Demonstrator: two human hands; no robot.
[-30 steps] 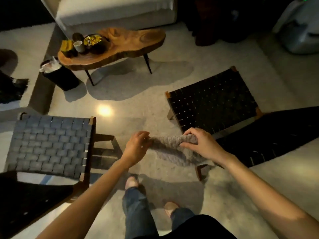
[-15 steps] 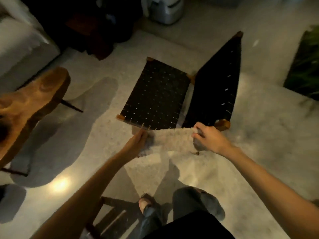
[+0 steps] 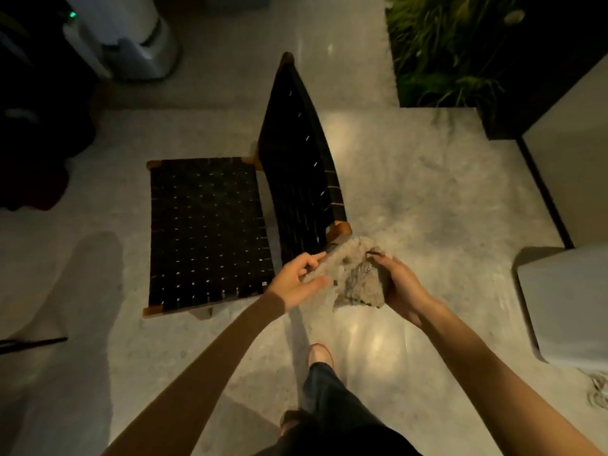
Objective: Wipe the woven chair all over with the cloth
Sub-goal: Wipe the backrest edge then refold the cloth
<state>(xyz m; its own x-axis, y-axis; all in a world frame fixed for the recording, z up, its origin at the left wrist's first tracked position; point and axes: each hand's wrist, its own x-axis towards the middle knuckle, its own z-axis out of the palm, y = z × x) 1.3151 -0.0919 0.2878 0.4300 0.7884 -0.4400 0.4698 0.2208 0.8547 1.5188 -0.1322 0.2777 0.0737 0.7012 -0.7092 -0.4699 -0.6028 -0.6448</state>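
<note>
The woven chair (image 3: 207, 232) stands on the pale floor (image 3: 427, 192) in the middle of the view. Its flat black seat lies at 9 o'clock from the middle. Its tall black back (image 3: 296, 153) rises next to the seat and points to 12 o'clock.

The fluffy gray cloth (image 3: 358, 284) is up in the air, just below the middle. It is held between both hands. Its top edge is right by the wooden corner (image 3: 340, 229) of the chair back, but I cannot tell if it touches.

The left hand (image 3: 297, 281) is at 9 o'clock from the cloth. It pinches the cloth's edge between one long finger and the thumb. The right hand (image 3: 399, 287) is at 3 o'clock from the cloth, with its fingers curled round the bunched part.

A foot (image 3: 320, 355) is on the floor at 6 o'clock. Green plants (image 3: 444, 44) are at 1 o'clock. A white bin (image 3: 131, 37) is at 11 o'clock, and a white box (image 3: 566, 301) is at 4 o'clock.
</note>
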